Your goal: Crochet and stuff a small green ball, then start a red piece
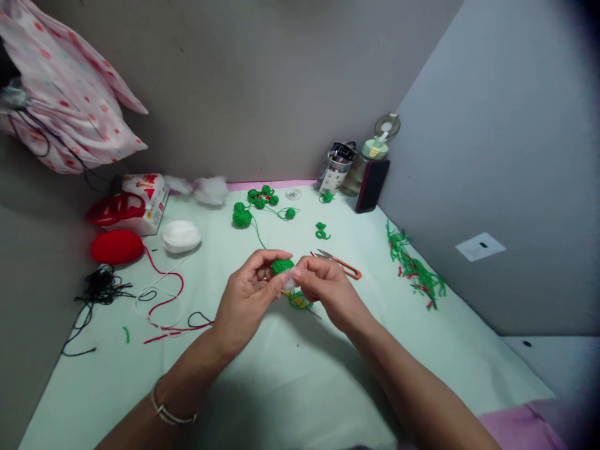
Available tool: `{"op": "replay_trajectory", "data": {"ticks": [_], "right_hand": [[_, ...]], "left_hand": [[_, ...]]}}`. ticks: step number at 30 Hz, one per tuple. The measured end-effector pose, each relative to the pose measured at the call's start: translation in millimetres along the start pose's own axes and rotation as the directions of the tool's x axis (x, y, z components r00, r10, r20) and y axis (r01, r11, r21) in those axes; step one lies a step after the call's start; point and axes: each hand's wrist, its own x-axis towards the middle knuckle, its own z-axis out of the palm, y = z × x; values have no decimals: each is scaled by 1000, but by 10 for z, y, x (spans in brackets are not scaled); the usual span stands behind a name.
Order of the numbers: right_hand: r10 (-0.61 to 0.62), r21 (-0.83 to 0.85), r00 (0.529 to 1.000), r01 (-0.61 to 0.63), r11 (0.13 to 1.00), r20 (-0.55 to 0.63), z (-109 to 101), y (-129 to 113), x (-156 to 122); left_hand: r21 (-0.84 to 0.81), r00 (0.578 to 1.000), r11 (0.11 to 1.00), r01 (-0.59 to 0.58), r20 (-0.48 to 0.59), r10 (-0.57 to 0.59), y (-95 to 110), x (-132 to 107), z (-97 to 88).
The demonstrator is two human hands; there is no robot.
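A table covered with a pale green cloth (262, 394) is enclosed by grey walls (244, 94). At the far left, a pink spotted fabric (79, 94) is hung above the table. Below it, a loose tangle of black yarn (100, 284) is seen near an oblong red yarn ball (117, 247); behind these, a red-and-white carton (150, 200) is set against the wall. Next, an oblong white yarn ball (182, 236) is placed in front of a fluffy white clump of stuffing (210, 190). Several round green crocheted balls (242, 217) are gathered farther along.

At the centre, above the cloth, a small green crocheted piece (282, 267) is gripped between the thumb and fingers of the left hand (248, 287). A white fluffy tuft (289, 283) is shown at its lower edge. Green yarn loops (300, 301) are seen just below. The piece's right edge is pinched by the right hand (323, 281), so both hands are brought together on it.

Orange-handled scissors (358, 274) are laid just beyond. Behind, a pen-filled container (332, 175), a green-topped bottle (375, 149) and a dark upright phone (374, 185) are grouped. At the right, green and red yarn clippings (417, 269) are heaped along the wall.
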Motion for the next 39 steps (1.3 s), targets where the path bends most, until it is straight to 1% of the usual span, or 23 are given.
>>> {"op": "replay_trajectory", "data": {"ticks": [1, 3, 4, 5, 6, 7, 10, 12, 15, 17, 20, 21, 23, 25, 28, 30, 31, 35, 37, 39], "right_hand": [[-39, -89, 999, 37, 995, -15, 32, 3, -33], [-134, -299, 990, 114, 947, -48, 102, 17, -104], [-165, -380, 985, 133, 915, -51, 130, 27, -131], [-175, -423, 983, 139, 896, -49, 150, 37, -148], [-162, -426, 986, 129, 895, -43, 158, 47, -152], [-136, -392, 990, 110, 914, -38, 156, 54, -143], [-22, -174, 1000, 19, 984, -14, 105, 60, -63], [43, -57, 999, -42, 997, 2, 64, 57, -3], [103, 38, 995, -102, 994, -21, 26, 56, 49], [126, 104, 992, -122, 987, -32, 10, 55, 59], [160, 210, 987, -157, 965, 0, -9, 53, 57], [173, 236, 985, -173, 956, 20, -13, 54, 55], [195, 263, 979, -203, 943, 57, -10, 60, 51], [182, 248, 981, -193, 949, 64, 11, 73, 44], [85, 120, 996, -84, 989, 3, 67, 95, 27], [19, 23, 1000, -19, 1000, -22, 102, 107, 18], [1, 2, 1000, -1, 1000, -21, 114, 112, 18], [-20, 25, 1000, 20, 1000, 18, 132, 125, 23], [-47, -28, 998, 48, 998, 30, 147, 138, 7], [-101, -145, 994, 105, 984, 30, 180, 165, -27]], "left_hand": [[1, 1000, 1000, 2, -28, -2, -8, -1, 12], [10, 997, 1000, 21, -80, -20, -29, 5, 34], [18, 995, 999, 32, -96, -30, -42, 13, 42], [25, 994, 999, 38, -106, -35, -55, 23, 48], [26, 993, 999, 40, -111, -37, -67, 33, 51], [21, 993, 999, 36, -112, -33, -77, 44, 52], [-9, 994, 1000, 12, -110, -13, -86, 59, 46], [-24, 995, 1000, 4, -97, -6, -75, 51, 36], [-29, 998, 999, 17, -59, -19, -45, 25, 13], [-58, 1000, 998, 29, -6, -29, -26, 12, -7], [-104, 997, 994, 34, 72, -26, -28, 16, -26], [-112, 997, 993, 31, 79, -22, -40, 24, -27], [-145, 998, 989, 39, 59, -31, -82, 45, -19], [-206, 999, 977, 51, 17, -49, -135, 60, 3], [-277, 996, 958, 75, -20, -84, -190, 54, 53], [-303, 994, 947, 104, -13, -113, -192, 33, 91], [-319, 992, 940, 123, 1, -129, -183, 21, 108], [-414, 980, 888, 201, 92, -179, -143, -7, 147], [-415, 980, 888, 199, 100, -173, -149, -12, 141], [-378, 986, 911, 167, 76, -149, -174, -19, 124]]}}
